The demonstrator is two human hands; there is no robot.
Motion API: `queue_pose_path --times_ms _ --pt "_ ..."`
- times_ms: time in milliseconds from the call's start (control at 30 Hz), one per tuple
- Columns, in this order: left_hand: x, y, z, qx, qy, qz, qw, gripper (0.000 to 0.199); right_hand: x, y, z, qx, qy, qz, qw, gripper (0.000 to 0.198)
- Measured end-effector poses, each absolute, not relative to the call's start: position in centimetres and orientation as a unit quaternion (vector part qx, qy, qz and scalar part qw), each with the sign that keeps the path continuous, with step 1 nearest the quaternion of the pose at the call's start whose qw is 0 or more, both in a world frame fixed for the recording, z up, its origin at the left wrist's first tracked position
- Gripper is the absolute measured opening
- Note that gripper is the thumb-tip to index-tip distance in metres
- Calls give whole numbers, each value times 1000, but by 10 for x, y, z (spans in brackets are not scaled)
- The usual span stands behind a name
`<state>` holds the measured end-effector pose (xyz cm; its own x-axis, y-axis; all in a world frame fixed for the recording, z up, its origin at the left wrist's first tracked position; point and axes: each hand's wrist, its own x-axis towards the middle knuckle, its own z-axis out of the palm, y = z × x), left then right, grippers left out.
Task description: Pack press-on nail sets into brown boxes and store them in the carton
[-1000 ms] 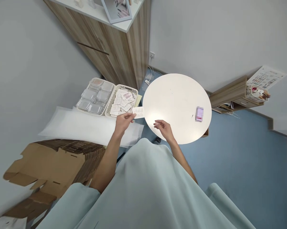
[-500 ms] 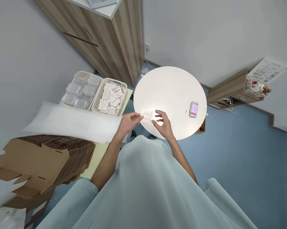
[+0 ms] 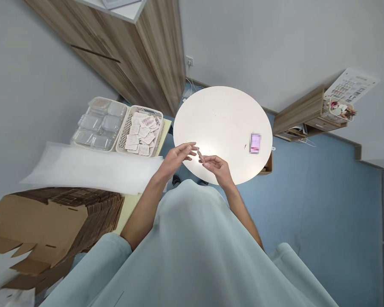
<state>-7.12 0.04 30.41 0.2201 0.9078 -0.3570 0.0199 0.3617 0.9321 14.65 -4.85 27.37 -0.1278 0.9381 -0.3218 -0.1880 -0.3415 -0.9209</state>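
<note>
Over the near edge of the round white table (image 3: 223, 111), my right hand (image 3: 220, 169) pinches a small printed card (image 3: 201, 156) between thumb and fingers. The card is turned almost edge-on, so its print does not show. My left hand (image 3: 176, 160) is just to the left, fingers stretched out and apart, the fingertips close to the card's upper end. Whether they touch it I cannot tell. A phone-sized pink and purple item (image 3: 255, 143), blurred out, lies on the right of the table.
Left of the table stand a white basket (image 3: 119, 138) of similar cards and a tray of clear plastic boxes (image 3: 90, 122). White sheets (image 3: 92, 168) and a stack of flattened cardboard boxes (image 3: 44, 221) lie nearer. A wooden cabinet (image 3: 140, 55) stands behind; a low shelf (image 3: 302, 113) is at right.
The card has passed from my left hand to my right and turned from face-up to nearly edge-on. My left fingers have opened. The view has shifted slightly.
</note>
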Motion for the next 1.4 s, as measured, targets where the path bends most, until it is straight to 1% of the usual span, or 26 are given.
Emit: queue_pose_path --times_ms 100,233,333,467,600,867,1100,1167,1233,1333,1400 --pt "-72 0 303 464 508 336 644 65 140 -51 275 -452 -286 732 422 56" --pt "-72 2 298 452 517 354 635 59 131 -53 275 -441 -259 750 420 63" --pt "-75 5 299 438 537 375 616 57 128 -53 280 -463 -275 725 429 61" --pt "-82 7 306 430 556 386 598 59 125 -51 290 -528 -352 647 423 54" --pt "-89 7 310 429 553 395 595 61 115 -48 297 -573 -388 590 416 59" --pt "-103 7 307 447 555 391 582 63 99 -45 302 -580 -398 585 404 64" --pt "-107 1 302 440 559 401 578 67 94 -46 298 -566 -376 606 414 60" --pt "-109 0 303 425 540 411 599 72 94 -46 297 -558 -362 623 412 59" --pt "-113 -2 304 404 490 411 654 80 94 -46 296 -540 -346 656 398 60" --pt "-118 -4 304 375 401 383 743 92 93 -47 296 -501 -324 714 367 63" --pt "-120 -6 302 366 379 362 769 95 92 -50 295 -482 -314 738 353 64"
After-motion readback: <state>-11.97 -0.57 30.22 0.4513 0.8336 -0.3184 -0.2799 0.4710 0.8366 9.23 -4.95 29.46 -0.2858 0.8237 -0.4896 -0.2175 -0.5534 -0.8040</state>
